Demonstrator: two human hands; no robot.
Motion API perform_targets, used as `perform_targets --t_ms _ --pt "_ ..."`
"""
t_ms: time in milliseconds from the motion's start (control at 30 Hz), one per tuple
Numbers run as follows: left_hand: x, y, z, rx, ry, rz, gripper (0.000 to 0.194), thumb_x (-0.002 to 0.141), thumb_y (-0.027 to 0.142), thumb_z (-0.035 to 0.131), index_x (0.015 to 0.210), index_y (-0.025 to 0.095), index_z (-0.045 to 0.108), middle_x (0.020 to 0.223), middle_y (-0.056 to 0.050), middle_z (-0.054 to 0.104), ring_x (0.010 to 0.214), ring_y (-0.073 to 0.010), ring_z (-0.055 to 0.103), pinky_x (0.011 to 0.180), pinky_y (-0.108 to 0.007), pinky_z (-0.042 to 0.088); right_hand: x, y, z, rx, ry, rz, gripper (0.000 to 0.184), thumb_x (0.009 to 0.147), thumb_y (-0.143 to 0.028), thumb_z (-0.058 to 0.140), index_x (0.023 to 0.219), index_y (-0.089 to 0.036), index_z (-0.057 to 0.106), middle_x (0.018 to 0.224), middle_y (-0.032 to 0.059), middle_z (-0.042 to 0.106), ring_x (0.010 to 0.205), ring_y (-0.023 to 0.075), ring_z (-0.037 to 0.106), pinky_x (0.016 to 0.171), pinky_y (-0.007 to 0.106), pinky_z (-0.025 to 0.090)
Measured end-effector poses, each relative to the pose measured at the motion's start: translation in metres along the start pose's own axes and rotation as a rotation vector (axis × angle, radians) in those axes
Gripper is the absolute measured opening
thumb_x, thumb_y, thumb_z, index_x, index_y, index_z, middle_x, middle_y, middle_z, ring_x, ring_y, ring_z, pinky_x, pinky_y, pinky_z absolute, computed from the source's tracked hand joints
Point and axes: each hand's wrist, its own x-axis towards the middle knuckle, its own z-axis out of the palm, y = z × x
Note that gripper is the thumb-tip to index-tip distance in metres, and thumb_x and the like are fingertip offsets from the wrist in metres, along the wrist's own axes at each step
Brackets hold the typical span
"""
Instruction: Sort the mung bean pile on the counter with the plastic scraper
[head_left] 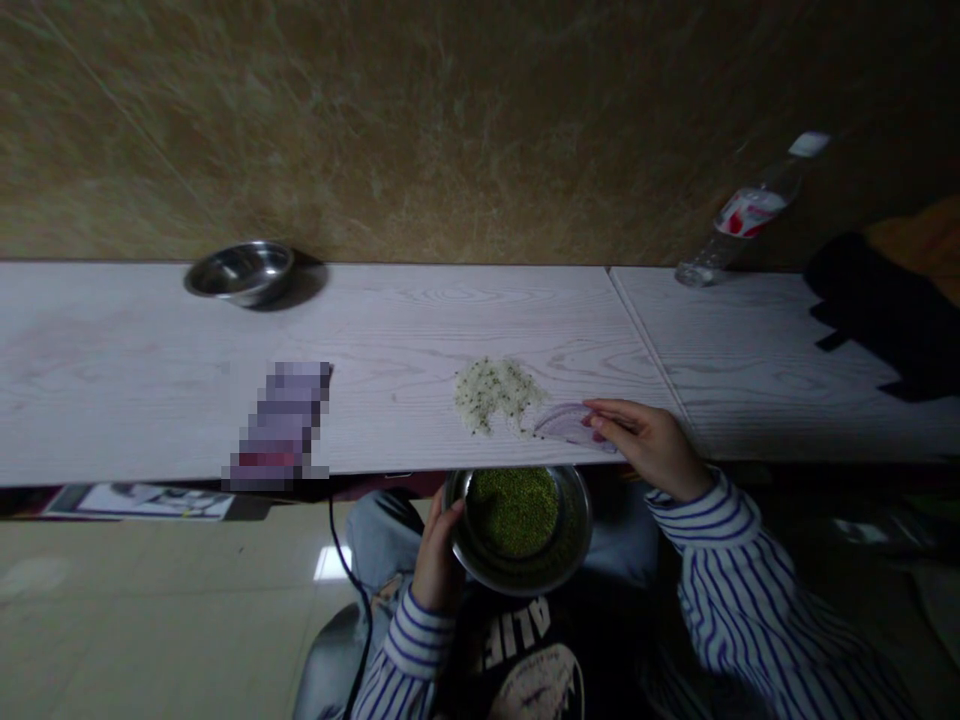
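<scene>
My left hand (437, 555) grips the rim of a steel bowl (577, 535), held just under the table's front edge above my lap. Small green beans (517, 512) lie in the bowl. On the table, near that edge, is a spread pile of white rice (487, 390) with scattered green beans mixed in. My right hand (649, 440) pinches a clear, purplish plastic scraper-like piece (564, 424) between thumb and fingers. It lies low against the tabletop, its far end touching the right side of the pile.
A second steel bowl (244, 275) stands by the wall at the left. A blurred-out rectangular object (281, 425) lies near the front edge. Back right stand a clear plastic bottle (739, 220) and a dark bag-like item (885, 310). A black cable (346, 560) hangs below the table (405, 330).
</scene>
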Motion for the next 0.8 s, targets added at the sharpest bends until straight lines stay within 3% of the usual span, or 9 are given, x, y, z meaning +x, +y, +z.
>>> perform_targets --t_ms 433,800 --pt "0.004 -0.005 -0.004 -0.008 0.026 -0.015 0.046 0.074 0.04 0.076 0.117 0.024 0.072 0.122 -0.006 0.074 0.132 -0.0326 0.055 0.117 -0.048 0.033 -0.011 0.002 -0.006 -0.016 0.04 0.034 0.029 0.075 -0.035 0.076 0.097 -0.016 0.079 0.087 0.011 0.081 0.065 0.0201 0.075 0.063 0.033 0.063" --pt "0.003 -0.004 -0.004 0.003 0.011 0.004 0.044 0.076 0.039 0.074 0.118 0.024 0.072 0.125 -0.007 0.073 0.132 -0.0326 0.056 0.117 -0.049 0.034 0.001 -0.001 0.007 0.004 0.024 -0.018 0.03 0.077 -0.036 0.074 0.099 -0.016 0.079 0.092 0.0113 0.081 0.067 0.02 0.074 0.066 0.034 0.064"
